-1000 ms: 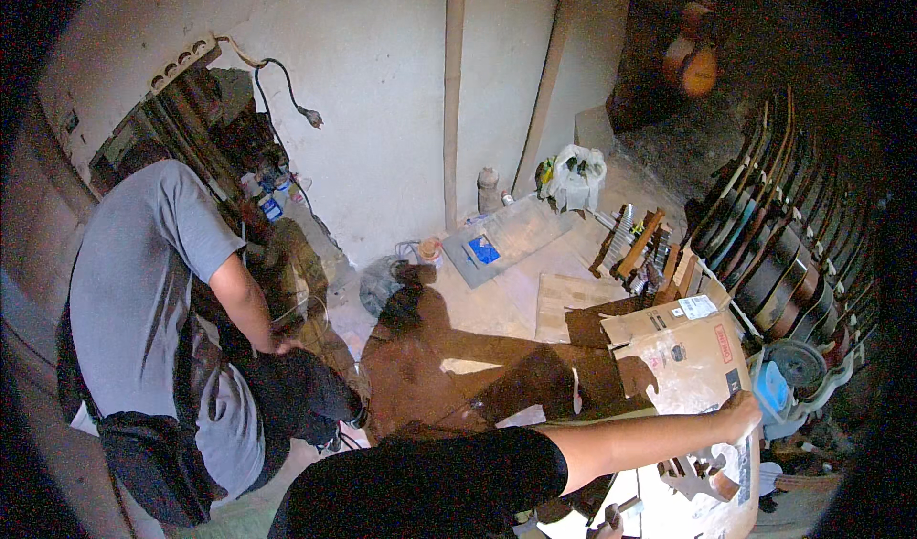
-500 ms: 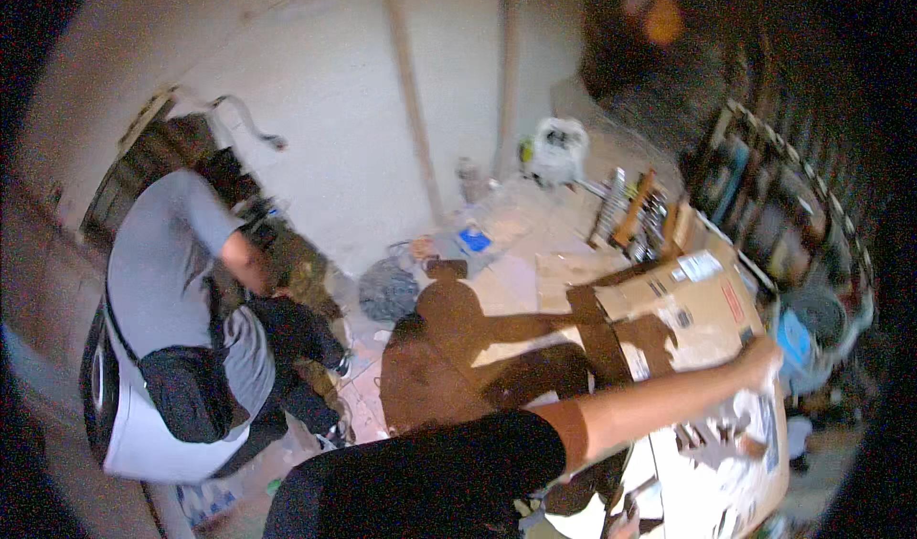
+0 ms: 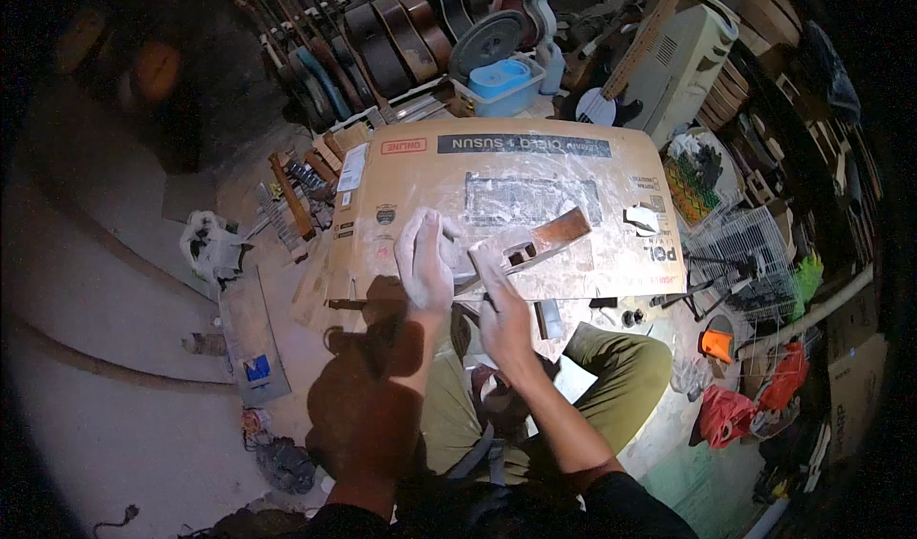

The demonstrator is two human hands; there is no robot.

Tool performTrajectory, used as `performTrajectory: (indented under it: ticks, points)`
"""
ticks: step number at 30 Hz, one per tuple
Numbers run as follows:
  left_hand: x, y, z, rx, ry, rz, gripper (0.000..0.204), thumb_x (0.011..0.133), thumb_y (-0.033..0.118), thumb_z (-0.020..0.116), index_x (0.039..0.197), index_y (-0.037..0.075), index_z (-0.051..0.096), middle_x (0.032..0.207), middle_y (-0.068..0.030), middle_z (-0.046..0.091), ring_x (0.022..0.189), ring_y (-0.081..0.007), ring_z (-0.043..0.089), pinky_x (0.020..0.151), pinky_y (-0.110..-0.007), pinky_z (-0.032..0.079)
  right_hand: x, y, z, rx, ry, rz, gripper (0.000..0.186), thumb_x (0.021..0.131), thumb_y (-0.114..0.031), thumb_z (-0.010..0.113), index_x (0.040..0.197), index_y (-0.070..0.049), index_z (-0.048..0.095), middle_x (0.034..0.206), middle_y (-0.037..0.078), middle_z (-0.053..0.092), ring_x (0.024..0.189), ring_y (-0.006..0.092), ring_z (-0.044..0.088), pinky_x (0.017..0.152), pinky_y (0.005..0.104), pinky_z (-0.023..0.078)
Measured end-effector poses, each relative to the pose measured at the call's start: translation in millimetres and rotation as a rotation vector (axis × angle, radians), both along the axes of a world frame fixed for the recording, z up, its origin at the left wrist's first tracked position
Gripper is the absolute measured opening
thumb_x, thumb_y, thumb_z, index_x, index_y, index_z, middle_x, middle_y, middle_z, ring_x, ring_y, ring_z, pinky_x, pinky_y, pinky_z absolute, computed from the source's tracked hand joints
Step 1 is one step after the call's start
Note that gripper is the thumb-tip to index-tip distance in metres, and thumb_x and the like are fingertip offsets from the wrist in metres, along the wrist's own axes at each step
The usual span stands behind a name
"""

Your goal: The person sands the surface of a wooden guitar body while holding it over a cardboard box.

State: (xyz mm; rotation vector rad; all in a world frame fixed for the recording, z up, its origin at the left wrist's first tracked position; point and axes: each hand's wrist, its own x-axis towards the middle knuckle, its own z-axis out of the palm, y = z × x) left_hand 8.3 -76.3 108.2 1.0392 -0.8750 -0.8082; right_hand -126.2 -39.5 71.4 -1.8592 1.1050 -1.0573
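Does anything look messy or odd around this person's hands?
Yes: pale powder streaks the middle of the brown cardboard, and similar whiteness coats the left hand and right hand. It looks odd because it smudges the dark printing there.

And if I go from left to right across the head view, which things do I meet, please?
White plastic bag, left hand, right hand, brown end of the slotted wooden piece, small white object, orange object, bright green item.
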Motion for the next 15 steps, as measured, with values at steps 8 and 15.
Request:
performTrajectory:
  ticks: [8, 15]
  points:
    - [8, 7, -37, -0.039, -0.225, 0.160, 0.027, 0.099, 0.020, 0.045, 0.079, 0.004, 0.052, 0.069, -0.0024, 0.046, 0.065, -0.0118, 0.043, 0.060, -0.028, 0.035, 8, 0, -7, 0.066, -0.008, 0.030, 0.056, 0.081, 0.009, 0.042, 0.135, 0.002, 0.050, 0.135, 0.029, 0.051, 0.128, 0.0404, 0.049, 0.107, 0.0356, 0.039]
    - [-5, 14, -12, 0.042, -0.142, 0.044, 0.034, 0.103, 0.034, 0.041, 0.087, 0.006, 0.053, 0.082, -0.0040, 0.055, 0.078, -0.0123, 0.052, 0.073, -0.025, 0.040, 6, 3, 15, -0.018, 0.008, 0.084, 0.057, 0.078, 0.012, 0.042, 0.133, 0.001, 0.052, 0.131, 0.030, 0.053, 0.123, 0.0426, 0.053, 0.103, 0.0384, 0.043]
